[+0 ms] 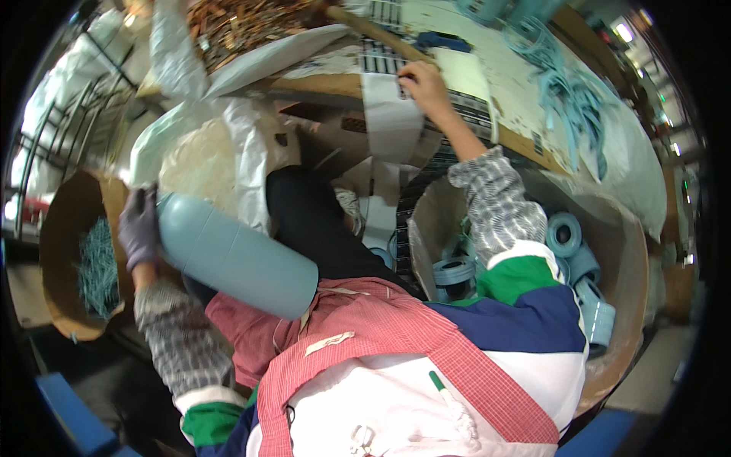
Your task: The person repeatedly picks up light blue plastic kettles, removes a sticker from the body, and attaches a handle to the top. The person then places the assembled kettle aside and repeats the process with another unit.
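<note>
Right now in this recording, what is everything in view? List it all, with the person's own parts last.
large roll: one, pale blue, across the lap
cardboard drum: one, brown, at right
tape rolls: several, pale blue, inside that drum
cardboard drum with blue strips: one, brown, at left
loose straps: a tangle, pale blue, on the worktable
white sheet: one, hanging off the table edge
apron: one, red checked
left hand: purple glove, on the large roll's end
right hand: bare, on the white sheet
</note>
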{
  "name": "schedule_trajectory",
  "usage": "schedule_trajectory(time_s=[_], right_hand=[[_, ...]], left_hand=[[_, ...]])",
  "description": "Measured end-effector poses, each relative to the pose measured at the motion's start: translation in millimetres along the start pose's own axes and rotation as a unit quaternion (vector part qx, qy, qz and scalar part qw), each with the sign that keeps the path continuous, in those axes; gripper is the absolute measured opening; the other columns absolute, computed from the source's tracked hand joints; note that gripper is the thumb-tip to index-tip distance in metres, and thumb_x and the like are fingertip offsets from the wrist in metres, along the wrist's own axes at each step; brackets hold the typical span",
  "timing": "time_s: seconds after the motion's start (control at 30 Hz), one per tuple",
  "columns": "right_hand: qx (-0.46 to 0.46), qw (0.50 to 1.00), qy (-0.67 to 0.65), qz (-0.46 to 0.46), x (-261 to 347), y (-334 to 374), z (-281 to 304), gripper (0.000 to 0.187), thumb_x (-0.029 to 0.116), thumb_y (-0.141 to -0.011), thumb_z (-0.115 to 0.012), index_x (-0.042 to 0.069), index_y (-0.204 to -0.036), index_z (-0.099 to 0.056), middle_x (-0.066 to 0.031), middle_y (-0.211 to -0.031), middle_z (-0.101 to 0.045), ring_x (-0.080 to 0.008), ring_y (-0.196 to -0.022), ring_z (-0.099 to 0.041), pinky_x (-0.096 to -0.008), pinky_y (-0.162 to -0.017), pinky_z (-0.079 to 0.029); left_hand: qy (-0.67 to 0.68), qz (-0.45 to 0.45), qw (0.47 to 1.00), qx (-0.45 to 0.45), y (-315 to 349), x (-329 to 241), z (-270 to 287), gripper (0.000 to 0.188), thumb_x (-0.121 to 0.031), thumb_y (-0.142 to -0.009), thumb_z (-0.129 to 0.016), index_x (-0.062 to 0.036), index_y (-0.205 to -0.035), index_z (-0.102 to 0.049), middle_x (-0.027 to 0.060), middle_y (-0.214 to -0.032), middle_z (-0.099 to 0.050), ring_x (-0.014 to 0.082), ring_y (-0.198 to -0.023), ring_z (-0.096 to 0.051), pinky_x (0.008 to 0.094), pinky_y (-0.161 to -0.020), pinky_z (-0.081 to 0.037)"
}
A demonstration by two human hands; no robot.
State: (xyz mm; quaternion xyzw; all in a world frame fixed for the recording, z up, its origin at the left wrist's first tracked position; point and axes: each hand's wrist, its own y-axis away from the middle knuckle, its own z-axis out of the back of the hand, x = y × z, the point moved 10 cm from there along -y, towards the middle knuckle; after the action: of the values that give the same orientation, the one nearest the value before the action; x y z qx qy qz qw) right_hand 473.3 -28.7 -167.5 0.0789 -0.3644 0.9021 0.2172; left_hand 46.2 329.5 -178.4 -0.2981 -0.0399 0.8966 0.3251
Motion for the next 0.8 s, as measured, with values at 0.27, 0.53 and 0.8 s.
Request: schedule_trajectory(time_s=[0.27, 0.53, 0.8], right_hand=[[0.031, 0.999, 0.022, -0.033, 2.2, -5.8, 4.7, 0.011, 0.012, -0.074, -0.065, 0.004, -0.082, -0.063, -0.0096, -0.080, -0.060, -0.0282, -0.079, -0.058, -0.0361, -0.072, -0.045], [0.069, 0.992, 0.038, 0.095, 181.5, 9.3, -7.2, 0.007, 0.012, -0.067, -0.069, 0.010, -0.072, -0.065, -0.0039, -0.087, -0.060, -0.0245, -0.092, -0.052, -0.0366, -0.084, -0.038], [0.306, 0.674, -0.636, -0.217, 344.5, 81.8, -182.9, 0.011, 0.010, -0.082, -0.064, 0.000, -0.083, -0.063, -0.0015, -0.102, -0.054, -0.0067, -0.087, -0.050, -0.0203, -0.079, -0.038]], left_hand=[[0.307, 0.076, 0.949, 0.014, 11.8, 54.5, -29.5, 0.034, -0.030, -0.088, -0.059, -0.0013, -0.106, -0.061, 0.0077, -0.098, -0.065, 0.0155, -0.090, -0.060, 0.0272, -0.079, -0.046], [0.455, 0.010, 0.888, 0.064, 90.9, 31.9, -8.6, 0.065, -0.015, -0.076, -0.072, -0.0063, -0.133, -0.042, 0.0070, -0.147, -0.019, 0.0217, -0.131, -0.031, 0.0332, -0.103, -0.034], [0.402, -0.053, 0.912, 0.054, 95.4, 28.6, -25.4, 0.055, -0.011, -0.077, -0.068, -0.0079, -0.128, -0.050, 0.0094, -0.147, -0.021, 0.0230, -0.134, -0.025, 0.0369, -0.106, -0.029]])
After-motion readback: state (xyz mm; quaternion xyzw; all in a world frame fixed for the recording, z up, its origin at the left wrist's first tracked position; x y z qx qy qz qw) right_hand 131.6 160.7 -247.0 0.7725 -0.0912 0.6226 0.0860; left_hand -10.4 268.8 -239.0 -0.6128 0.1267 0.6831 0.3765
